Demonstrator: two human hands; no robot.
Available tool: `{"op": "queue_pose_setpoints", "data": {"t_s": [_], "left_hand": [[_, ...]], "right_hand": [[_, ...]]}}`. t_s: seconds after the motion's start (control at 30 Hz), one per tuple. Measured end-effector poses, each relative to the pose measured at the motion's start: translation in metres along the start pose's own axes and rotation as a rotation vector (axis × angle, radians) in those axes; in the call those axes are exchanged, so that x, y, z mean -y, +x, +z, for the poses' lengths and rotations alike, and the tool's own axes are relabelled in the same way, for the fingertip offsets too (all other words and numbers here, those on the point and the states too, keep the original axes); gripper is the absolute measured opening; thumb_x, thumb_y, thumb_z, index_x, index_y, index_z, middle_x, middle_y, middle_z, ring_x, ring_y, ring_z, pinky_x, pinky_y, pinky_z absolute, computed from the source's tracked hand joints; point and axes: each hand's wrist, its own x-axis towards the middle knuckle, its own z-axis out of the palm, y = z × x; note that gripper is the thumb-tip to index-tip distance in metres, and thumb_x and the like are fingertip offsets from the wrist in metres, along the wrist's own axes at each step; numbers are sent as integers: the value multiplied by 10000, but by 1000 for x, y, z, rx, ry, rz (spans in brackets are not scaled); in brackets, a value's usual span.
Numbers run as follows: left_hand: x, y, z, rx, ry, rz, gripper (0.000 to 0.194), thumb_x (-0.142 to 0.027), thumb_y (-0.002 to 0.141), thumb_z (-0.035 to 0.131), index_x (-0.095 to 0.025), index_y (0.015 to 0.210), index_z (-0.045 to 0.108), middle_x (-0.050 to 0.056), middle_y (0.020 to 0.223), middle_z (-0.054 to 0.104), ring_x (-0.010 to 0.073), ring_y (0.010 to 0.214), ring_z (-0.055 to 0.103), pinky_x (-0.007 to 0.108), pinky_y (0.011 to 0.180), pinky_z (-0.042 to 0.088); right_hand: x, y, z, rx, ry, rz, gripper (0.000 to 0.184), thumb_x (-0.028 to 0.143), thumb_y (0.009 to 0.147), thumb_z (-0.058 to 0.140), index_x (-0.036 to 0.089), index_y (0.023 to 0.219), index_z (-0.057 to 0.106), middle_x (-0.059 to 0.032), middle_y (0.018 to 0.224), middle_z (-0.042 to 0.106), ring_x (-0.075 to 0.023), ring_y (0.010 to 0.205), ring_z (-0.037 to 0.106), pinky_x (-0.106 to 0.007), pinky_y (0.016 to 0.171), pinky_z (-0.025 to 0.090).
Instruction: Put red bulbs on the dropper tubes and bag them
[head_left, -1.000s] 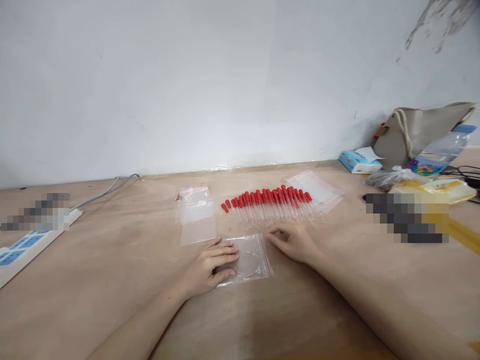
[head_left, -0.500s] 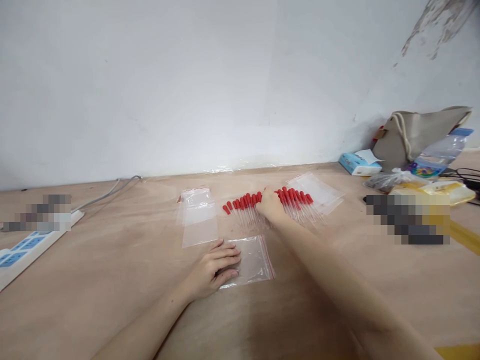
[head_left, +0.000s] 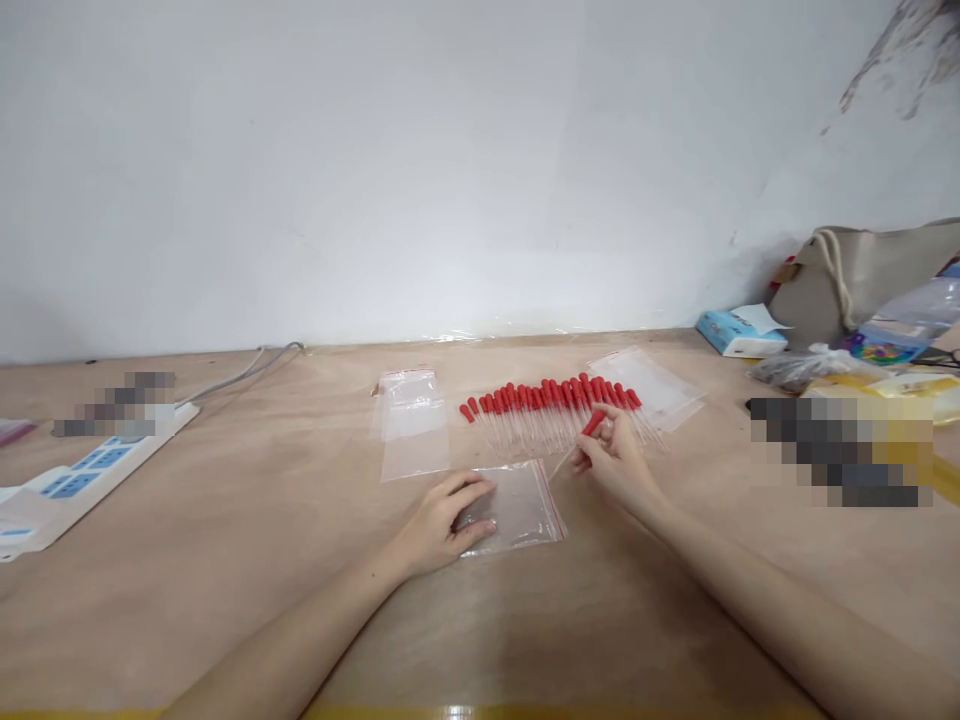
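A clear zip bag (head_left: 514,510) lies flat on the table with its red-lined mouth to the right. My left hand (head_left: 450,520) rests on the bag's left end, fingers stretched and thumb apart, so it is open. Just right of the mouth, my right hand (head_left: 611,455) pinches a dropper by its red bulb (head_left: 592,422). Its thin clear tube slants down-left toward the bag's mouth; I cannot tell whether the tip is inside. Behind both hands is a row of several red-bulbed droppers (head_left: 536,400), their clear tubes pointing toward me.
More clear bags (head_left: 415,425) lie at the back left, and others (head_left: 652,385) behind the droppers' right end. A power strip (head_left: 112,465) sits at far left. On the right are a tissue pack (head_left: 739,332), a grey bag (head_left: 810,280) and a plastic bottle (head_left: 911,315).
My right hand reached into the row of droppers, picked one up and brought it back beside the bag's mouth. My left hand has stayed on the bag. The view has shifted slightly.
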Motion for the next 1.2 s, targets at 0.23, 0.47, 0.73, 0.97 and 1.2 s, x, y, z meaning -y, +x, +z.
{"op": "queue_pose_setpoints", "data": {"t_s": [0.23,0.47,0.73,0.97,1.2], "left_hand": [[-7,6,-3,61,-11,43,430,-386,849,442,-208,1240,430,89,1213,502,214,1100,476,378,935,393],[5,-5,-16,122,30,123,586,-461,760,553,-235,1276,394,96,1287,431,252,1186,390,412,983,328],[5,-2,-12,84,-49,92,533,-460,771,543,-231,1239,435,85,1156,551,230,1054,502,390,899,396],[7,-2,-14,133,-62,136,497,-399,807,518,-242,1267,412,67,1215,529,216,1126,467,403,980,328],[7,-3,-11,140,-42,111,500,-377,810,522,-233,1274,399,64,1229,517,203,1151,448,377,987,337]], "right_hand": [[-11,-20,-10,164,106,137,451,410,628,662,206,921,386,10,724,561,-148,670,608,-329,658,531],[-14,-18,-35,384,-181,75,337,402,626,683,158,819,552,-23,730,627,-140,655,594,-284,602,492],[-9,-21,-39,531,-99,58,352,372,679,642,159,949,571,-57,897,645,-156,829,607,-339,787,483],[-9,-26,-22,461,-203,-24,244,380,708,609,177,842,584,29,576,555,-96,523,516,-224,491,416],[-6,-37,-4,509,-208,-80,171,335,750,562,204,789,459,8,727,614,-108,617,558,-217,531,416]]}}
